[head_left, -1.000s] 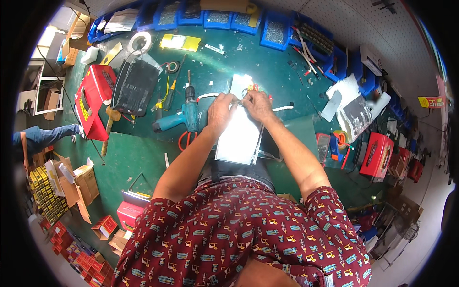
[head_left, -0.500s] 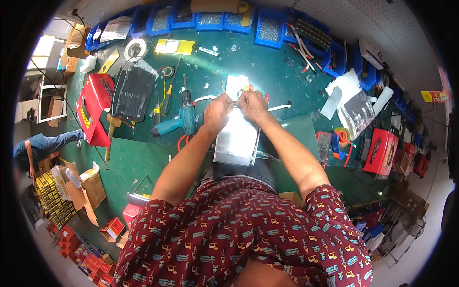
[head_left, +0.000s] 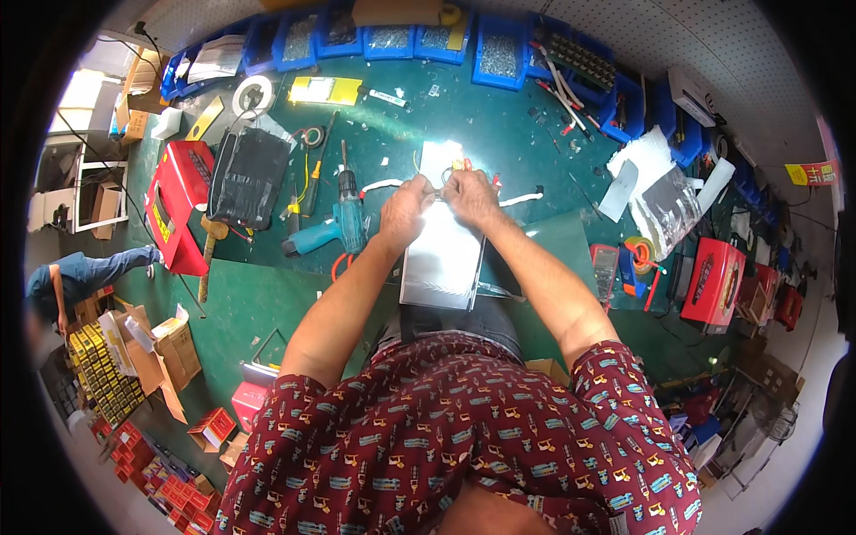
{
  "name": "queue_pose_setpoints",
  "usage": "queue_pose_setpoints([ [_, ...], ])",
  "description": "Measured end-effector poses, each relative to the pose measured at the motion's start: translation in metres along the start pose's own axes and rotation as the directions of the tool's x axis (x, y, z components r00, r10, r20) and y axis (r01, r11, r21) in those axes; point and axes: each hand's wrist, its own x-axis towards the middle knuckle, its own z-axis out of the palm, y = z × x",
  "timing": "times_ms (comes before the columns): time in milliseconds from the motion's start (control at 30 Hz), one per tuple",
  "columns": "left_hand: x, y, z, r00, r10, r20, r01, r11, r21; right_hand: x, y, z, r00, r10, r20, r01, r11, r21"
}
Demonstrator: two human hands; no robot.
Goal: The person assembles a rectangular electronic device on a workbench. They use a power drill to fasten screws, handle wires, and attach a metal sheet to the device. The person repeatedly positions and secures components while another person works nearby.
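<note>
My left hand [head_left: 406, 209] and my right hand [head_left: 471, 196] meet over the far part of a shiny silver rectangular metal case [head_left: 441, 263] at the table's near edge. The fingers of both are closed in a pinch around something small that I cannot make out. Glare on the metal washes out detail there. Just beyond the fingers lies a bright white piece [head_left: 440, 160] with thin wires and red bits beside it. A white cable [head_left: 382, 185] sticks out past my left hand, and another white cable [head_left: 522, 199] past my right.
Left of my hands lies a teal cordless drill [head_left: 343, 223], then a black wrapped block [head_left: 250, 174] and a red housing [head_left: 178, 201]. At the right are a multimeter [head_left: 604, 270] and a red box [head_left: 713, 281]. Blue bins [head_left: 499, 55] line the back. A person [head_left: 76, 276] is far left.
Both hands stay at the same spot with fingers still pinched together. The view has shifted very slightly.
</note>
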Motion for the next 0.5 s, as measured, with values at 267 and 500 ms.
queue_pose_setpoints([
  [267, 0.006, 0.011, -0.005, 0.986, -0.163, 0.026, 0.163, 0.987, 0.001, 0.013, 0.007, -0.002, 0.979, 0.085, 0.188, -0.082, 0.996, -0.025],
  [500, 0.018, 0.011, -0.003, 0.980, -0.200, -0.003, 0.199, 0.975, 0.095, 0.025, 0.010, -0.006, 0.979, 0.026, 0.202, -0.038, 0.998, 0.059],
])
